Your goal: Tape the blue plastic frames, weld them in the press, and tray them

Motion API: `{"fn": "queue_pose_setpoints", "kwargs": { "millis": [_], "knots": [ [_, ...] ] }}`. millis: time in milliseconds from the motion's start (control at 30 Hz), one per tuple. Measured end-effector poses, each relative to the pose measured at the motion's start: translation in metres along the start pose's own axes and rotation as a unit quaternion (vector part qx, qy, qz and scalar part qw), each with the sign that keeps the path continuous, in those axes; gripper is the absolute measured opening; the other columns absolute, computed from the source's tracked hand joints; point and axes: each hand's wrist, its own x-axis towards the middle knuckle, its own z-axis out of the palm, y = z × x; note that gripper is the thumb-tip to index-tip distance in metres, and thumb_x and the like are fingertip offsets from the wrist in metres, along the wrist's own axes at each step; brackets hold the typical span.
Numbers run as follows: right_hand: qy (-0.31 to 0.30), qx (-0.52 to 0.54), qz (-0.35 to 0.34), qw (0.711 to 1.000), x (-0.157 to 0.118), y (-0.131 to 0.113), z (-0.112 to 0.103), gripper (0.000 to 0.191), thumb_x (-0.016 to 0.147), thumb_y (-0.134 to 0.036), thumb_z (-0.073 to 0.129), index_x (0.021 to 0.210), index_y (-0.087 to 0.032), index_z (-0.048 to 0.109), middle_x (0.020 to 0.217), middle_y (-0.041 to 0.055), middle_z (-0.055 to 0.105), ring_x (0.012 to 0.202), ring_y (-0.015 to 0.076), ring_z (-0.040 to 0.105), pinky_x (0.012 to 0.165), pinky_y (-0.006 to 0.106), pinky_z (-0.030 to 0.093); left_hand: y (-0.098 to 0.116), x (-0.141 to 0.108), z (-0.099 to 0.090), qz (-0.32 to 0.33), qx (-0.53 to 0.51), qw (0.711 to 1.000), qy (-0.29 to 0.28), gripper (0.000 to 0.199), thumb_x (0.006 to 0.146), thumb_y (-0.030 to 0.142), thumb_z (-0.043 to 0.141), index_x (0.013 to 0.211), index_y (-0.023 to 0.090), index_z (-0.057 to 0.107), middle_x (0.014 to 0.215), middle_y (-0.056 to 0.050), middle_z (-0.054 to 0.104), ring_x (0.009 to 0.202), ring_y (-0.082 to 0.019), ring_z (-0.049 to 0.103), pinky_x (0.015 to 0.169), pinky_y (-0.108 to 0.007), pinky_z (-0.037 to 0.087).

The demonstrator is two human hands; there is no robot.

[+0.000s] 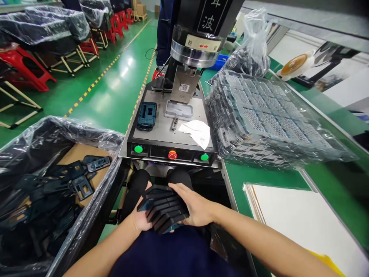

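Note:
In my lap I hold a stack of dark plastic housings (165, 207) between both hands. My left hand (141, 217) supports the stack from the left and below, with most of its fingers hidden behind it. On the other side, my right hand (197, 206) wraps around the right end, thumb along the top. Ahead of me a dark teal plastic housing (147, 115) lies on the metal bed of a press machine (152, 136). Beside it sit a light grey fixture (179, 110) under the machine's metal head (186, 84), a small metal block (175, 123) and a white cloth (197, 132).
A plastic-lined bin (115, 144) with jumbled dark parts stands at the left. Stacked clear trays (259, 111) are on the right bench, with white sheets (311, 215) nearer me. The machine front carries two green buttons (138, 149) and a red stop button (172, 154).

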Motion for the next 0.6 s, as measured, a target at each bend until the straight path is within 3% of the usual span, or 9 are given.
{"fn": "queue_pose_setpoints", "kwargs": {
  "millis": [100, 167, 333, 433, 500, 600],
  "knots": [
    [0.037, 0.063, 0.053, 0.996, -0.008, 0.012, 0.016, 0.11, 0.062, -0.035, 0.079, 0.149, -0.019, 0.014, 0.135, 0.0148, 0.038, 0.125, 0.0276, 0.042, 0.107, 0.042, 0.035, -0.004, -0.004, 0.006, -0.025, -0.03, 0.999, -0.01, 0.074, 0.08, 0.073, 0.038, 0.114, 0.014, 0.065, 0.109, -0.015, 0.069, 0.109, -0.033, 0.06, 0.1, -0.051, 0.039],
    [0.058, 0.087, 0.076, 0.992, -0.01, 0.016, 0.021, 0.11, 0.06, -0.034, 0.08, 0.148, -0.02, 0.016, 0.135, 0.0136, 0.039, 0.125, 0.0277, 0.041, 0.108, 0.043, 0.034, -0.004, -0.006, 0.009, -0.004, -0.042, 0.999, 0.003, 0.074, 0.081, 0.073, 0.037, 0.114, 0.014, 0.065, 0.111, -0.015, 0.068, 0.111, -0.032, 0.059, 0.102, -0.05, 0.038],
    [0.086, 0.185, 0.126, 0.971, -0.004, 0.021, 0.025, 0.107, 0.056, -0.034, 0.082, 0.145, -0.017, 0.026, 0.137, 0.0147, 0.042, 0.127, 0.0293, 0.042, 0.111, 0.047, 0.028, -0.006, -0.004, 0.01, 0.099, -0.039, 0.994, 0.036, 0.08, 0.073, 0.08, 0.037, 0.118, 0.018, 0.063, 0.116, -0.013, 0.067, 0.118, -0.033, 0.054, 0.104, -0.05, 0.035],
    [0.15, 0.314, 0.163, 0.923, 0.01, 0.019, 0.029, 0.101, 0.059, -0.035, 0.081, 0.143, -0.019, 0.029, 0.14, 0.0135, 0.042, 0.13, 0.0282, 0.041, 0.112, 0.047, 0.026, -0.008, 0.003, 0.012, 0.204, 0.0, 0.978, 0.032, 0.087, 0.062, 0.083, 0.048, 0.124, 0.023, 0.059, 0.124, -0.01, 0.063, 0.123, -0.032, 0.05, 0.105, -0.048, 0.034],
    [0.198, 0.365, 0.177, 0.893, 0.021, 0.011, 0.034, 0.092, 0.064, -0.036, 0.079, 0.141, -0.022, 0.031, 0.137, 0.0111, 0.047, 0.126, 0.0267, 0.046, 0.109, 0.046, 0.033, -0.009, 0.009, 0.014, 0.286, 0.078, 0.954, 0.035, 0.083, 0.058, 0.07, 0.069, 0.128, 0.027, 0.055, 0.129, -0.007, 0.061, 0.125, -0.031, 0.048, 0.106, -0.045, 0.034],
    [0.253, 0.319, 0.165, 0.899, 0.031, -0.013, 0.042, 0.084, 0.067, -0.038, 0.077, 0.139, -0.024, 0.035, 0.128, 0.0088, 0.054, 0.119, 0.0258, 0.052, 0.104, 0.045, 0.039, -0.001, 0.016, 0.009, 0.327, 0.184, 0.922, 0.09, 0.071, 0.06, 0.027, 0.084, 0.126, 0.026, 0.057, 0.125, -0.006, 0.064, 0.12, -0.029, 0.054, 0.105, -0.042, 0.037]
  ]
}}
